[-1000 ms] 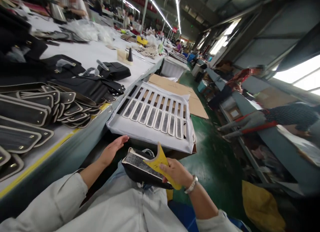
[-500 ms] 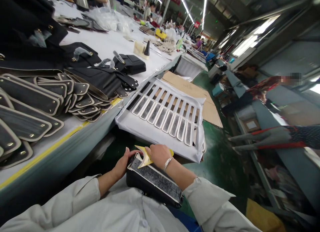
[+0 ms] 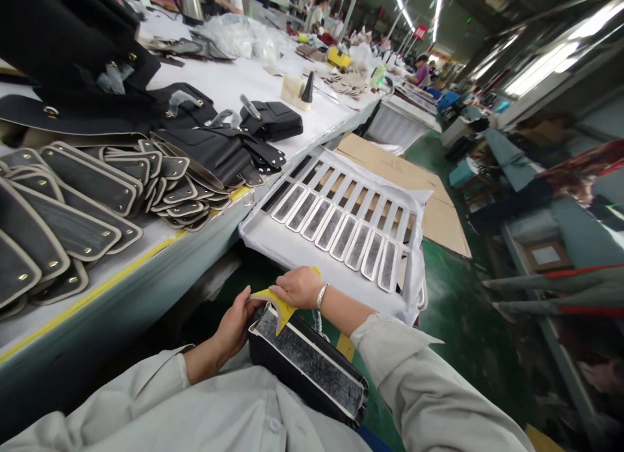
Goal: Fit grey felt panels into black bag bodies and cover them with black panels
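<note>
In my lap area lies a black leather bag body (image 3: pixel 312 364), tilted down to the right, with a grey, pale-edged long panel facing up. My left hand (image 3: pixel 233 328) grips its upper left end, thumb raised near the edge; some of the fingers are hidden behind the bag. My right hand (image 3: pixel 297 288) is closed around a flat yellow tool (image 3: pixel 283 312) with a curved notch and pointed corners. The tool's notched end lies over the upper left end of the bag, close to my left thumb.
A tray (image 3: pixel 312 270) lined with white holds a row of grey strips beyond my hands. Stacked black flaps (image 3: pixel 73 218) and black bags (image 3: pixel 205 149) cover the left table. Flattened cardboard (image 3: pixel 439 211) lies behind the tray. A kettle (image 3: pixel 191 3) stands farther back.
The yellow tool in my right hand has moved slightly left and up along the bag's end, its notched edge now turned more toward my left thumb. The view has swung left.
</note>
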A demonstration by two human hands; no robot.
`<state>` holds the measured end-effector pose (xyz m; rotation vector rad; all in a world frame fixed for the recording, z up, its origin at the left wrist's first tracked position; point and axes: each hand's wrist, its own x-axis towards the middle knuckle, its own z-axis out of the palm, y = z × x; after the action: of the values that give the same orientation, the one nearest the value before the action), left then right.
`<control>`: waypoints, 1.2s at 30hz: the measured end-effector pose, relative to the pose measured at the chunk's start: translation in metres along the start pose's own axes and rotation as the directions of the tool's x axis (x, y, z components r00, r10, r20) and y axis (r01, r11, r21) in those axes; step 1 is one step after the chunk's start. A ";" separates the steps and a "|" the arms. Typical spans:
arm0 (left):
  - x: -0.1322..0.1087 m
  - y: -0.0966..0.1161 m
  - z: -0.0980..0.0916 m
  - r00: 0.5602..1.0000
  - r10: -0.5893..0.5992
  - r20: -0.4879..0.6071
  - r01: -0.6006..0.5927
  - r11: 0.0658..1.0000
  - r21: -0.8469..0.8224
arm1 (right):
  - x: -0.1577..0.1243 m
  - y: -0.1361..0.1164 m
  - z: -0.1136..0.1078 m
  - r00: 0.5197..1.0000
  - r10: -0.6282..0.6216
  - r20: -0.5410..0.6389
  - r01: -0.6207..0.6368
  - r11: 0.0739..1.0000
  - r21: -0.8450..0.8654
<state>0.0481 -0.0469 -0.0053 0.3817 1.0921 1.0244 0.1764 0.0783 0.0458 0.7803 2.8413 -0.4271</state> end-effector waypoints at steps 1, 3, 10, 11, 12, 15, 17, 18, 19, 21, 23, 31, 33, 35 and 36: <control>-0.001 -0.002 0.002 0.999 0.016 -0.034 -0.016 1.000 0.005 | -0.001 0.001 0.000 0.999 -0.033 -0.005 0.033 0.999 -0.013; -0.002 -0.007 0.004 0.995 0.048 -0.083 -0.045 0.998 0.044 | -0.002 0.004 0.000 0.996 -0.091 -0.010 0.090 0.995 -0.042; -0.006 -0.014 -0.004 0.967 0.247 -0.065 -0.206 0.904 0.374 | -0.015 0.012 0.000 0.978 -0.181 0.103 0.192 0.975 -0.107; -0.007 -0.012 -0.005 0.963 0.267 -0.032 -0.231 0.881 0.412 | -0.018 0.012 0.000 0.977 -0.172 0.123 0.185 0.977 -0.105; -0.007 -0.010 -0.006 0.964 0.267 0.001 -0.242 0.870 0.430 | -0.021 0.012 0.000 0.978 -0.156 0.137 0.170 0.980 -0.098; -0.006 -0.005 -0.007 0.974 0.215 0.071 -0.225 0.881 0.416 | -0.031 0.012 -0.001 0.978 -0.096 0.186 0.110 0.992 -0.068; -0.003 -0.002 -0.007 0.982 0.163 0.092 -0.186 0.899 0.397 | -0.038 0.011 -0.002 0.975 -0.054 0.217 0.067 0.996 -0.056; -0.002 0.000 -0.008 0.985 0.140 0.106 -0.170 0.906 0.387 | -0.041 0.011 -0.003 0.973 -0.027 0.230 0.041 0.998 -0.054; 0.000 0.002 -0.008 0.985 0.120 0.122 -0.158 0.913 0.377 | -0.045 0.011 -0.003 0.970 -0.002 0.243 0.015 0.999 -0.050; 0.005 0.008 -0.010 0.982 0.085 0.169 -0.144 0.915 0.377 | -0.050 0.011 -0.003 0.965 0.046 0.258 -0.036 0.998 -0.044; 0.013 0.018 -0.012 0.973 0.033 0.227 -0.129 0.898 0.421 | -0.055 0.008 -0.002 0.963 0.090 0.254 -0.080 0.996 -0.047; 0.041 0.060 -0.023 0.870 -0.092 0.485 -0.321 0.641 0.697 | -0.100 -0.005 -0.020 0.899 0.416 0.137 -0.398 0.907 -0.140; 0.034 0.060 -0.030 0.877 -0.050 0.478 -0.352 0.610 0.710 | -0.127 -0.010 -0.030 0.835 0.538 0.115 -0.534 0.843 -0.068; 0.022 0.053 -0.041 0.873 -0.061 0.484 -0.340 0.636 0.693 | -0.159 -0.021 -0.037 0.786 0.598 0.156 -0.615 0.780 0.113; 0.016 0.048 -0.047 0.855 -0.095 0.510 -0.320 0.677 0.663 | -0.174 -0.028 -0.039 0.773 0.600 0.208 -0.635 0.732 0.247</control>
<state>-0.0151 -0.0187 -0.0022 1.3310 0.9467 0.4774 0.3063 -0.0151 0.1288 1.6285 2.2278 -0.7709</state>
